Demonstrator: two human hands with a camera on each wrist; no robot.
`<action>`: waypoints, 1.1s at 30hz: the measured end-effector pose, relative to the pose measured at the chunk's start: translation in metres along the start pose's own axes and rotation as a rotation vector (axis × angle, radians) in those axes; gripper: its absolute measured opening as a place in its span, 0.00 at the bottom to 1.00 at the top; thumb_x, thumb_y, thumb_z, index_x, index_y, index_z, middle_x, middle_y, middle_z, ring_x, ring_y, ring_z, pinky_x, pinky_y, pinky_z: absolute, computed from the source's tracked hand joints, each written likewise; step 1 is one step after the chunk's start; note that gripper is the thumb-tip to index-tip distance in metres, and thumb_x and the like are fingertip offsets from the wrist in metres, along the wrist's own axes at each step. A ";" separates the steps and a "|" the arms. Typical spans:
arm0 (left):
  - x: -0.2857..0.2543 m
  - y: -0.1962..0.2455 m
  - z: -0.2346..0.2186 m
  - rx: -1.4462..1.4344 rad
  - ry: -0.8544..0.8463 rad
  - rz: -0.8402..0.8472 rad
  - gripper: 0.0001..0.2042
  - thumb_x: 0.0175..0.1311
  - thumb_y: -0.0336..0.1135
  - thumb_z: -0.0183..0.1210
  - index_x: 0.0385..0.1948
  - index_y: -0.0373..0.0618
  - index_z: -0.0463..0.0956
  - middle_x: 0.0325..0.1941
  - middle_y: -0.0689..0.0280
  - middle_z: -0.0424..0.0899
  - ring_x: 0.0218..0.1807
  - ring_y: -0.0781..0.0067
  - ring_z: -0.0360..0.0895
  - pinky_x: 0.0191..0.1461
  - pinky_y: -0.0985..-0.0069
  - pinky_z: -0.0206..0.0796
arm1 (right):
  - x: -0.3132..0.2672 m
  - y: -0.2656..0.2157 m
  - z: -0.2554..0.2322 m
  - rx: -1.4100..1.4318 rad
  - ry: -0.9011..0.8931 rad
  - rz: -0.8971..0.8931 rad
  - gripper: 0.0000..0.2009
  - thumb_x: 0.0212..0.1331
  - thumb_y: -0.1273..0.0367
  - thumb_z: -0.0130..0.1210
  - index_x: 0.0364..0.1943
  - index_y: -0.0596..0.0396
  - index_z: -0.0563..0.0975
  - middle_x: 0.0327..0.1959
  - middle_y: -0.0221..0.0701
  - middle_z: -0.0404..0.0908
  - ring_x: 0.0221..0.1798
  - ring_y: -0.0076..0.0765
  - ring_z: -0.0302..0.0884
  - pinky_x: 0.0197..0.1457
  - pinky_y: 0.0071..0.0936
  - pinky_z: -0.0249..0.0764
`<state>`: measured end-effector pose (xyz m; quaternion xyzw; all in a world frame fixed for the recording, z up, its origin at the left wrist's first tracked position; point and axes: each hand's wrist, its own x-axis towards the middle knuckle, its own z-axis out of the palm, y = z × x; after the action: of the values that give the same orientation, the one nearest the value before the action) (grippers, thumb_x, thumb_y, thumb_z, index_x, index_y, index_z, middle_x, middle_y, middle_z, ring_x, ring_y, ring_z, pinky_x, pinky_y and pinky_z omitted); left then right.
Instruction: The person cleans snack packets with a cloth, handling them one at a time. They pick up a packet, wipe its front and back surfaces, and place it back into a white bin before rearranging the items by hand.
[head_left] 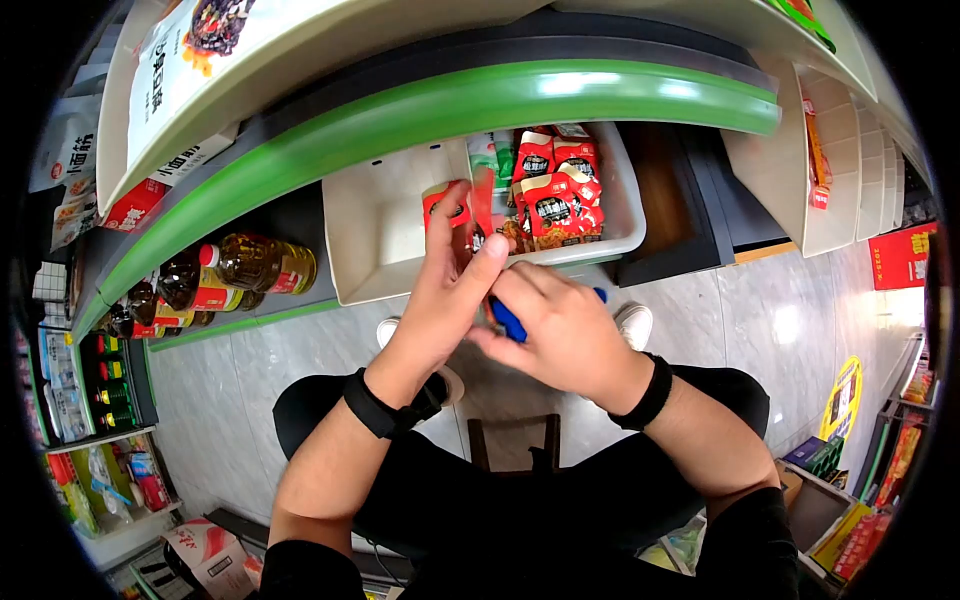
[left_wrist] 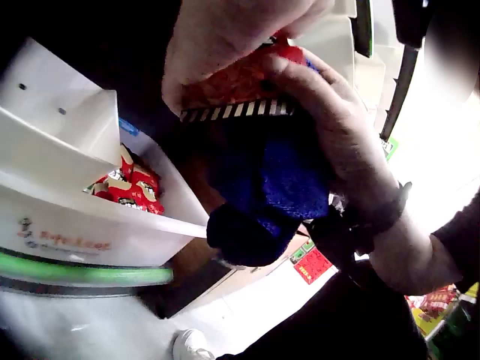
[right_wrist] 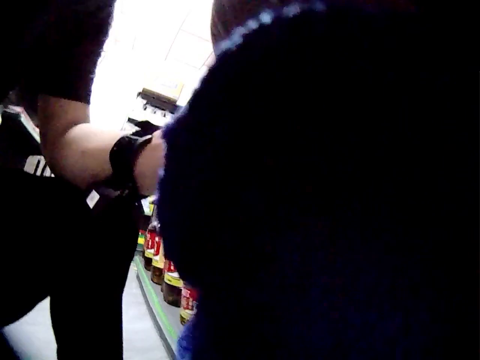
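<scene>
Close behind the left grip (head_left: 440, 290), a black strap (head_left: 370, 405) with a bulky dark module (head_left: 428, 400) circles the wrist; behind the right grip (head_left: 565, 325) sits a plain-looking black band (head_left: 648, 390). Farther back come black short sleeves (head_left: 745, 540); below are black trousers (head_left: 410, 490) and white shoes (head_left: 634, 325).

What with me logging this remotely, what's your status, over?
Left hand holding red plastic packet with striped edge. Right hand gripping fuzzy blue cloth close by. Left hand hides part of packet. Cloth fills most of right wrist view.
</scene>
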<state>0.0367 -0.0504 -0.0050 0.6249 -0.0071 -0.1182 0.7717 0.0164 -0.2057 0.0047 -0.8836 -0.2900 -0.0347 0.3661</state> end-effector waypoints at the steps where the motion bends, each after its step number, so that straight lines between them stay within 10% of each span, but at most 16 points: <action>1: -0.001 0.003 0.000 0.005 -0.032 -0.036 0.29 0.76 0.47 0.48 0.72 0.44 0.53 0.66 0.55 0.69 0.62 0.62 0.72 0.65 0.66 0.67 | -0.001 0.000 0.001 0.042 -0.002 -0.024 0.19 0.55 0.59 0.64 0.44 0.55 0.73 0.39 0.41 0.79 0.42 0.51 0.81 0.44 0.41 0.79; 8: 0.002 0.013 -0.010 -0.459 -0.021 -0.336 0.32 0.73 0.62 0.41 0.64 0.44 0.68 0.59 0.55 0.80 0.58 0.60 0.80 0.65 0.61 0.71 | 0.010 0.006 -0.011 0.368 0.081 -0.029 0.17 0.55 0.64 0.65 0.45 0.55 0.74 0.40 0.42 0.81 0.43 0.50 0.82 0.47 0.38 0.78; 13: -0.004 0.018 -0.005 -0.505 -0.061 -0.398 0.27 0.74 0.59 0.45 0.62 0.47 0.69 0.55 0.62 0.81 0.52 0.69 0.82 0.56 0.67 0.77 | 0.021 0.023 -0.022 0.415 0.486 0.298 0.19 0.52 0.71 0.62 0.50 0.61 0.75 0.45 0.45 0.79 0.46 0.50 0.80 0.52 0.37 0.76; 18: -0.007 0.003 0.000 -0.569 -0.115 -0.449 0.27 0.76 0.59 0.40 0.64 0.49 0.67 0.58 0.61 0.80 0.55 0.65 0.81 0.59 0.64 0.75 | 0.010 0.015 -0.008 0.092 0.258 -0.019 0.28 0.48 0.74 0.60 0.59 0.59 0.73 0.58 0.43 0.73 0.59 0.53 0.70 0.65 0.41 0.67; 33: 0.002 0.016 -0.011 -0.605 -0.073 -0.425 0.33 0.77 0.60 0.32 0.67 0.40 0.64 0.62 0.50 0.77 0.65 0.50 0.73 0.67 0.54 0.67 | -0.005 -0.010 0.013 0.191 0.073 -0.256 0.19 0.45 0.71 0.65 0.45 0.55 0.77 0.46 0.33 0.73 0.52 0.43 0.75 0.58 0.36 0.74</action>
<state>0.0431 -0.0368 0.0072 0.3512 0.1308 -0.2948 0.8790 0.0054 -0.1941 0.0003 -0.7987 -0.3886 -0.0853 0.4513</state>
